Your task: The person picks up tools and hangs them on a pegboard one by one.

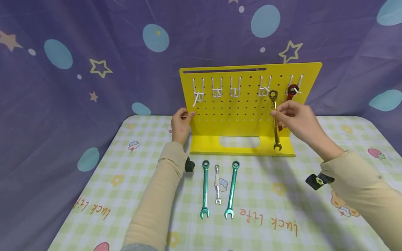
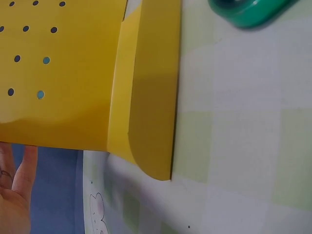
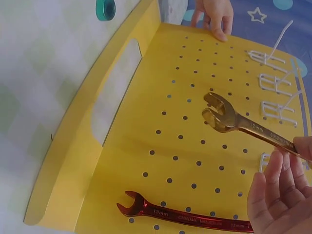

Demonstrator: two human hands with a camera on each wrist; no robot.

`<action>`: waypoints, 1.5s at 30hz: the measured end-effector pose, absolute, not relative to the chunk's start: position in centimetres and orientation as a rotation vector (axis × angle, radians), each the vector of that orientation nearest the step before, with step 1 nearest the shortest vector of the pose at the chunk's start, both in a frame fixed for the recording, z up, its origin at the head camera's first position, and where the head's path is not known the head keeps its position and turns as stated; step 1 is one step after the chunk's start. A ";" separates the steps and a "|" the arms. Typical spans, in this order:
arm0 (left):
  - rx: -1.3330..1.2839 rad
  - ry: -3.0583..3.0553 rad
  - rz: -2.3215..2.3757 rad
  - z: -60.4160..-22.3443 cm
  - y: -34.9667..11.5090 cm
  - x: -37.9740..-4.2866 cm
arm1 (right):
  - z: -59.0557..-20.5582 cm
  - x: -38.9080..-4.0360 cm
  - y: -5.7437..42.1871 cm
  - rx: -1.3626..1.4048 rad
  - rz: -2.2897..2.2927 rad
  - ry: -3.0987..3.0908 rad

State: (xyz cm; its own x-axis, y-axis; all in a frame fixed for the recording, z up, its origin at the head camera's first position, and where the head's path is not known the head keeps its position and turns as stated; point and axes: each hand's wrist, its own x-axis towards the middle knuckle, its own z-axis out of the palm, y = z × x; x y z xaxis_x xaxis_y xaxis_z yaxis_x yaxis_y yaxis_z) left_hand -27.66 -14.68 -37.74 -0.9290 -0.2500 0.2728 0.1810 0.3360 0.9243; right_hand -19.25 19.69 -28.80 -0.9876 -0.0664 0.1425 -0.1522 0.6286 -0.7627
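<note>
Upright in the middle stands a yellow pegboard (image 1: 309, 71) with white hooks (image 1: 235, 91) along its upper part. My left hand (image 1: 181, 127) holds the board's left edge, thumb in front and fingers behind it. My right hand (image 1: 298, 116) pinches a gold combination wrench (image 1: 275, 122) between thumb and fingers. The wrench's ring end is up, just below the second hook from the right, and its open end (image 3: 222, 117) points down. On the rightmost hook hangs a red combination wrench (image 3: 185, 217), partly hidden by my right hand in the head view.
Two green wrenches (image 1: 205, 190) and a smaller silver wrench (image 1: 217, 183) lie on the checked tablecloth (image 1: 260, 195) before the board. The second green wrench (image 1: 232, 190) is rightmost of them. Behind the table hangs a purple patterned curtain (image 1: 204, 38).
</note>
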 end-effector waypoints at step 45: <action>0.050 -2.244 -1.614 -37.8 -14.7 -27.5 | -30.3 -23.6 18.6 0.240 1.336 -2.709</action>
